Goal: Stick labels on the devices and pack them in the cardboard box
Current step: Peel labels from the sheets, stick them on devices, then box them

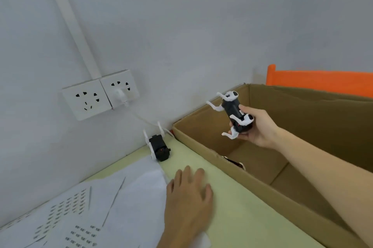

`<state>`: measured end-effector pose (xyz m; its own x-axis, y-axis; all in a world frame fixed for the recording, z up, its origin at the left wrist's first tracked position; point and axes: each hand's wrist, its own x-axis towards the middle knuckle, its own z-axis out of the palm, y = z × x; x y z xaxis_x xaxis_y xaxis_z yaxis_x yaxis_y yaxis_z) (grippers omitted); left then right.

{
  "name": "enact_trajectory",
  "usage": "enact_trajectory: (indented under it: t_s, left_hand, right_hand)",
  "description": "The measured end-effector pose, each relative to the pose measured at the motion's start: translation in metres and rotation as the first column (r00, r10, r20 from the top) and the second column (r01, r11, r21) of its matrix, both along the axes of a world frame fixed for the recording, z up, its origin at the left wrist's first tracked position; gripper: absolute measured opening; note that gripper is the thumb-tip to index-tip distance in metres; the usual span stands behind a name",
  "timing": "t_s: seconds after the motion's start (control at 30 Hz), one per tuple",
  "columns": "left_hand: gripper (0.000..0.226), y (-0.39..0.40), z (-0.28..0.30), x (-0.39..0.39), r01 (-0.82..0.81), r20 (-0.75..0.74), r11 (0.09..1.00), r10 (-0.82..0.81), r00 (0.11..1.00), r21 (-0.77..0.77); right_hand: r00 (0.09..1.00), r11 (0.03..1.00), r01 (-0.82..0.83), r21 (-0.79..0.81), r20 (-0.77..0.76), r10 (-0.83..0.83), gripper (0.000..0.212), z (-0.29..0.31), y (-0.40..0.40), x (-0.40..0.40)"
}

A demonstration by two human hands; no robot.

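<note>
My right hand (257,126) grips a black device with white legs (234,113) and holds it in the air over the open cardboard box (201,147). A second black device with white legs (159,147) lies on the pale green table (232,207) by the wall, a white cable running up from it. My left hand (189,195) rests flat on the table with its fingers straight, at the edge of the white label sheets (80,217). Something dark and white (235,162) shows inside the box behind its near wall.
Two white wall sockets (101,94) sit on the grey wall, a white plug in the right one. A white conduit runs up from them. An orange object (323,82) stands behind the box's far wall.
</note>
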<state>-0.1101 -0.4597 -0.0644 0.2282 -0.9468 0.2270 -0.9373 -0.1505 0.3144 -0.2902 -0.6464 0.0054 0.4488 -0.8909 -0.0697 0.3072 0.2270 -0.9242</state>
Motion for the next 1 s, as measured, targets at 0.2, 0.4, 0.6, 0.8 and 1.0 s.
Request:
enact_trajectory:
  t_s: [0.2, 0.4, 0.6, 0.8, 1.0]
  left_hand:
    - [0.061, -0.014, -0.007, 0.001, -0.047, 0.071, 0.993, 0.040, 0.997, 0.104]
    - [0.057, -0.021, 0.002, -0.008, -0.014, 0.165, 0.974, -0.024, 0.986, 0.224]
    - [0.049, -0.028, -0.005, -0.007, -0.088, 0.248, 0.963, 0.023, 0.968, 0.254]
    - [0.051, -0.037, -0.007, -0.001, -0.099, 0.235, 0.983, 0.061, 0.970, 0.153]
    - [0.051, -0.040, -0.008, 0.001, -0.132, 0.275, 0.978, 0.084, 0.958, 0.164]
  right_hand:
    - [0.903, 0.981, 0.192, 0.023, -0.395, -0.168, 0.031, -0.074, -0.102, -0.030]
    - [0.274, 0.934, -0.004, -0.358, -0.898, -0.343, 0.031, -0.142, -0.166, -0.027]
    - [-0.097, 0.810, -0.432, -0.396, -0.873, -0.479, 0.038, -0.194, -0.180, 0.012]
    - [-0.065, 0.850, -0.415, -0.324, -0.921, -0.383, 0.040, -0.238, -0.185, 0.048]
    - [0.167, 0.917, -0.339, -0.211, -0.973, -0.162, 0.047, -0.256, -0.190, 0.054]
